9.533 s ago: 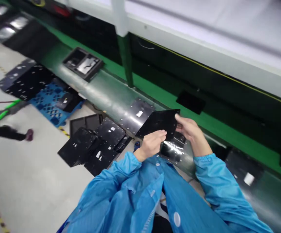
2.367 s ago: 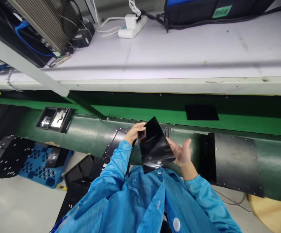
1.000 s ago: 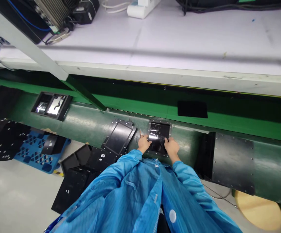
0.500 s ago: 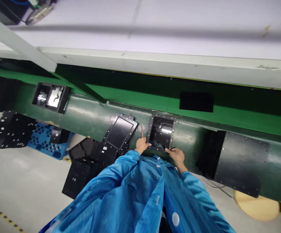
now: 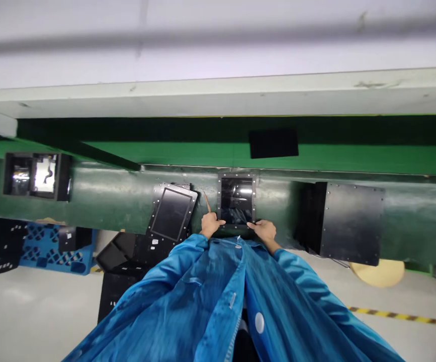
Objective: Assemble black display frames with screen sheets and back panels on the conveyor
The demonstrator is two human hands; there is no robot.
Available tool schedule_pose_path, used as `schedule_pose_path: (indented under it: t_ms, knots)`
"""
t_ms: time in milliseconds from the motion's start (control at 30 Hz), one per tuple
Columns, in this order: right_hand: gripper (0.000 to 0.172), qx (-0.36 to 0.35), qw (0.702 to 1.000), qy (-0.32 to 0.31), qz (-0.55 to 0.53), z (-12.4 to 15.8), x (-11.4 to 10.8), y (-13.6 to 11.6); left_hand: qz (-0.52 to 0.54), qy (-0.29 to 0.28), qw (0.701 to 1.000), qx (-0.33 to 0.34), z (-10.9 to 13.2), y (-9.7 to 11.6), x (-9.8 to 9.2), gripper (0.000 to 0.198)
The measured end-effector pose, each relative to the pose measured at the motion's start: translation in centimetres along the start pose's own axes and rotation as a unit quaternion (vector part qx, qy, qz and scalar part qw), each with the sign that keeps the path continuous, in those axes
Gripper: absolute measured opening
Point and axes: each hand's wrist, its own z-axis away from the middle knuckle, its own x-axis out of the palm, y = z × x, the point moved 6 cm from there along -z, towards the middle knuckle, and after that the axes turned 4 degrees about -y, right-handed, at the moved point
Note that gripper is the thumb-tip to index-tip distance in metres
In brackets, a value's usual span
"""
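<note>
Currently framed black panel (image 5: 237, 197) lies lengthwise forward between left hand (image 5: 210, 224) and right hand (image 5: 266, 230), about equally close, thumbs at its near corners, can't tell if either grips

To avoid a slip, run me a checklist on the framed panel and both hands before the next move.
1. Left hand at the panel's near-left corner: ok, thumb pointing in at it.
2. Right hand at the near-right corner: ok, thumb at the edge.
3. Framed panel resting on the green bench: ok.
4. Thin stick clear of the left hand: not ok, it sticks out right at it; whether gripped is unclear.
5. Angled panel apart from the framed one: ok, a gap shows.
6. Glossy middle free of marks: cannot tell, reflections cover it.
</note>
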Motion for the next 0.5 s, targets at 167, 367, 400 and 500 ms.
schedule_pose_path:
  t_ms: [167, 367, 400, 500]
  knots:
    - [0.036, -0.034, 0.999, 0.01, 0.018, 2.1, 0.6, 0.9, -0.024, -0.018, 0.999, 0.025, 1.2, -0.3, 0.4, 0.031]
    - [0.037, -0.171, 0.972, -0.092, 0.13, 2.4, 0.4, 1.7, -0.056, -0.107, 0.991, 0.055, 3.0, -2.2, 0.9, 0.021]
    - [0.037, -0.191, 0.971, -0.069, 0.126, 1.4, -0.8, 0.7, -0.044, -0.068, 0.996, 0.048, 2.6, -1.9, -0.3, 0.024]
    - [0.046, -0.24, 0.967, 0.057, 0.066, -2.6, -5.6, -4.9, 0.023, 0.108, 0.993, 0.048, 0.0, 0.5, -5.8, 0.05]
